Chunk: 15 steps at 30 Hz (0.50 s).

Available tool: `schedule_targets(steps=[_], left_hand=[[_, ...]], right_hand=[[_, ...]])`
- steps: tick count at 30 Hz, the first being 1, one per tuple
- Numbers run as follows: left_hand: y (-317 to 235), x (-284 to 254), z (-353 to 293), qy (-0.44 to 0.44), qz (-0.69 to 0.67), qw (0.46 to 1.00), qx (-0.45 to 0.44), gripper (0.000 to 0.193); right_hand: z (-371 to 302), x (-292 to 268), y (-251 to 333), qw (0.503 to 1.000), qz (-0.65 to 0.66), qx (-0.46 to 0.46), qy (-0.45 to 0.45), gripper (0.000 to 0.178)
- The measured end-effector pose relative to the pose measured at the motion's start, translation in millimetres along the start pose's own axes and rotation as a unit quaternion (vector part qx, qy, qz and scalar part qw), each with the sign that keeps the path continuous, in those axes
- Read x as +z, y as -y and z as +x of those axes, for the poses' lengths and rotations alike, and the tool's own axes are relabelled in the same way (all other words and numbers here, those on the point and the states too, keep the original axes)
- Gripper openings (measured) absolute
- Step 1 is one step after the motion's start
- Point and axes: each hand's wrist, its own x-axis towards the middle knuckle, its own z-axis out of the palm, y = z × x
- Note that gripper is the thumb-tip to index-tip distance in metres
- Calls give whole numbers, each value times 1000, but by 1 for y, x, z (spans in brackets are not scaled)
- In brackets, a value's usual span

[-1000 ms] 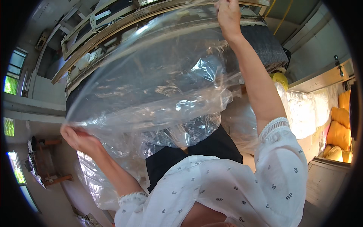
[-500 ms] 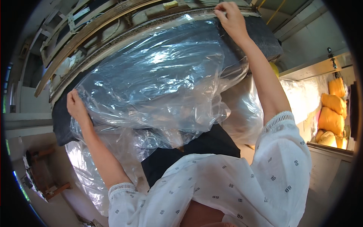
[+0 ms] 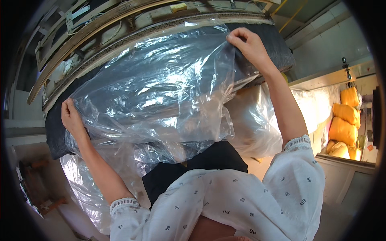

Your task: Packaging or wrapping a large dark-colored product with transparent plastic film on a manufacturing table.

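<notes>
A wide sheet of clear plastic film (image 3: 161, 86) spreads wrinkled and shiny over a dark padded surface (image 3: 265, 44), its near side hanging in folds toward me. At its left edge my left hand (image 3: 71, 116) is closed, pinching the film between thumb and fingers. My right hand (image 3: 247, 45) pinches the far right corner, drawing the film up into a taut crease. Between the hands the film stays loose and rumpled near the front. Whether it is one layer or several, I cannot tell.
Behind the surface runs a long curved wooden rail (image 3: 100, 30), with a yellow block (image 3: 178, 7) beyond it. More clear plastic (image 3: 86, 193) hangs at the lower left. Bundled orange-yellow packs (image 3: 345, 120) are stacked at the right, near a pale ledge (image 3: 321, 76).
My right hand has come down from the surface's far edge toward me, and the film's right corner is now stretched at its fingertips. My left hand has shifted slightly left in view, still pinching.
</notes>
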Motion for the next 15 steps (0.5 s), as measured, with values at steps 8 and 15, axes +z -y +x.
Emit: schedule_targets(steps=[8,15], left_hand=[[5,-20,-14,-31,-40,999,-18,21],[-17,-149,-100,-13,35,999,15,12]], right_hand=[[77,51,-23,915,-338,-187,-115,16],[32,63,12,978,-151,-143,-20,19]])
